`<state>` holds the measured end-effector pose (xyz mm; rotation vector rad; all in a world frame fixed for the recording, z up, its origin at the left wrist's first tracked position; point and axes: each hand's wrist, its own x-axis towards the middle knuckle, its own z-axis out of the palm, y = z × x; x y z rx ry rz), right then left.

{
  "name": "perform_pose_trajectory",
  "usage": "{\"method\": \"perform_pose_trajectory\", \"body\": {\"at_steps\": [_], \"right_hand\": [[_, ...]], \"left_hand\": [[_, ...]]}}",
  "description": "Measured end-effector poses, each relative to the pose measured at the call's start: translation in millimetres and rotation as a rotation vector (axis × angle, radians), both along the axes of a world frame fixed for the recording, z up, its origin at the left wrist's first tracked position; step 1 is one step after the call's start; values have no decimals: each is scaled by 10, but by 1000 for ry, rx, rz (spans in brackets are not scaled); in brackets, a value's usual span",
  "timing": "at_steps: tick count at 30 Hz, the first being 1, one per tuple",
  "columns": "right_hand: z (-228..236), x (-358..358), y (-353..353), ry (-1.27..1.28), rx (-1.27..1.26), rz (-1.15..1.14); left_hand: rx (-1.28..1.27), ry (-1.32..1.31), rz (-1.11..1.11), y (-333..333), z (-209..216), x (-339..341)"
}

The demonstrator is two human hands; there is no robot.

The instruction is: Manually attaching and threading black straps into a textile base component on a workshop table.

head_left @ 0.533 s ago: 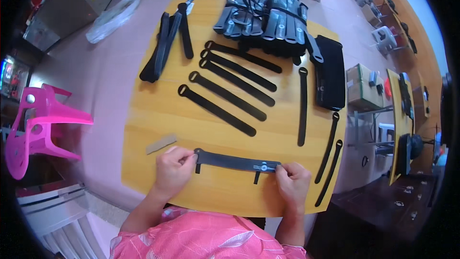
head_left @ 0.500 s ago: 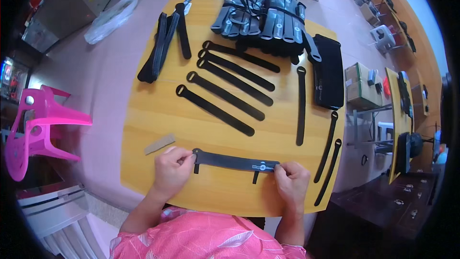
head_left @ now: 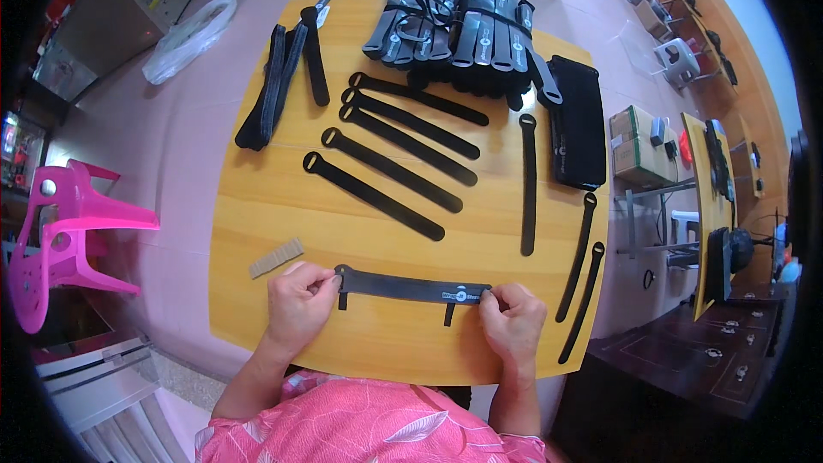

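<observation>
A dark strap (head_left: 399, 285) with pale printing near its right end is stretched level between my hands at the near side of the table. My left hand (head_left: 300, 300) pinches its rounded left end, and my right hand (head_left: 514, 317) pinches the other end. Two short black strips (head_left: 448, 315) stick out below the strap, one near each end. Just beyond my left hand lies a small tan ridged strip (head_left: 276, 258). Several black straps with looped ends (head_left: 375, 195) lie slantwise across the middle of the table.
Bundled printed straps (head_left: 454, 30) are piled at the far side, beside a black stack (head_left: 579, 124). Folded black straps (head_left: 273, 90) rest at the far left. One upright strap (head_left: 528, 189) and two thinner ones (head_left: 577, 257) lie right. A pink stool (head_left: 81, 231) stands left of the table (head_left: 240, 214).
The whole view has shifted slightly, with things sitting a little further left. Both hands keep their pinch on the stretched strap, and nothing on the table has visibly moved.
</observation>
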<state>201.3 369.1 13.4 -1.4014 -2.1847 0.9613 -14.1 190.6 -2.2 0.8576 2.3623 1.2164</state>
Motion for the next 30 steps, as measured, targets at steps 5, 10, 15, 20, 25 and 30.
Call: {"method": "perform_pose_trajectory", "body": {"at_steps": [5,10,15,20,25,30], "right_hand": [[-3,-23,-15,-56,84,25],[-7,-61,-55,-108,122,27],[-28,-24,-88,-165,136,-14],[49,4,-67,-110,38,-9],[93,68,-245,-30,333,103],[64,-551,-809,-10,479,630]], "left_hand": [[42,1,13,9,-8,-3],[15,29,3,-14,46,5],[-161,286,-33,-68,163,-66],[-65,170,-71,-180,123,-83],[123,398,-149,-296,178,92],[68,575,-391,-244,146,241]]}}
